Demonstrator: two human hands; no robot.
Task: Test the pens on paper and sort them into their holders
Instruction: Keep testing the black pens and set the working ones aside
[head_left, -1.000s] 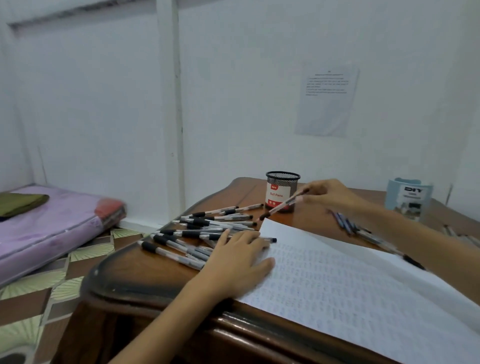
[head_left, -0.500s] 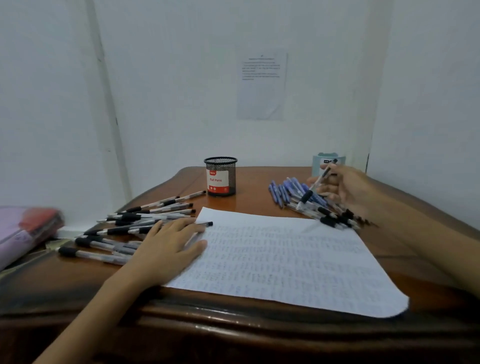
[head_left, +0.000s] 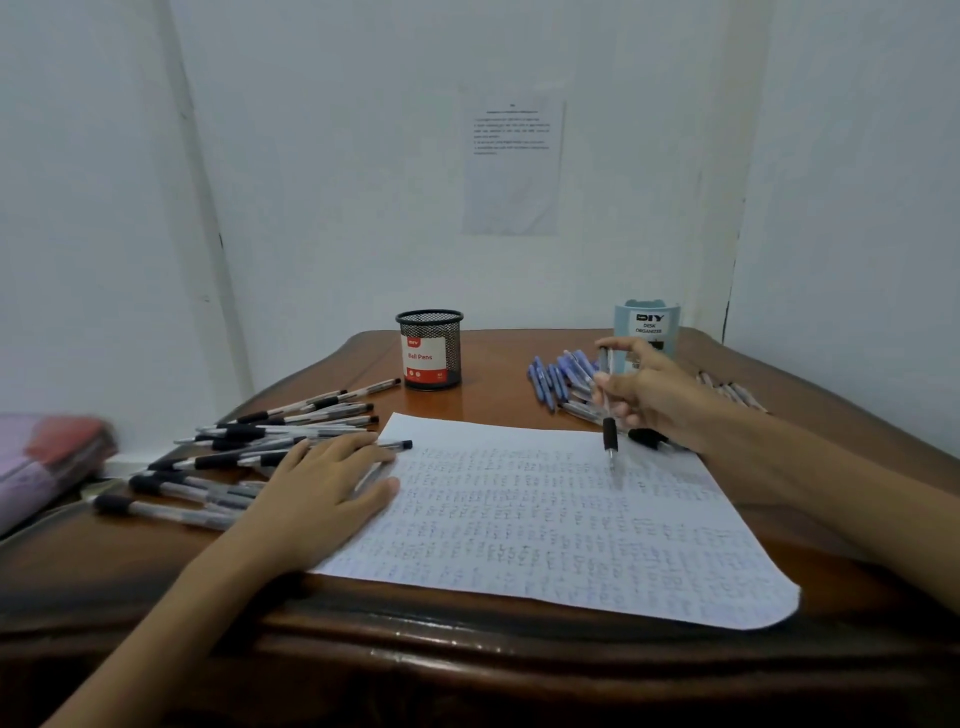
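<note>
The right hand (head_left: 660, 395) pinches a pen (head_left: 610, 441) upright, tip down over the far right corner of the paper (head_left: 545, 535); whether the tip touches the sheet I cannot tell. The left hand (head_left: 322, 493) lies flat, fingers straight, on the sheet's left edge. The paper lies along the near edge of the table (head_left: 498, 402). Black pens (head_left: 260, 441) are heaped by the left edge, and blue pens (head_left: 558, 379) lie toward the far right corner, between the mesh cup (head_left: 430, 348) and the blue organizer (head_left: 647, 322)
</note>
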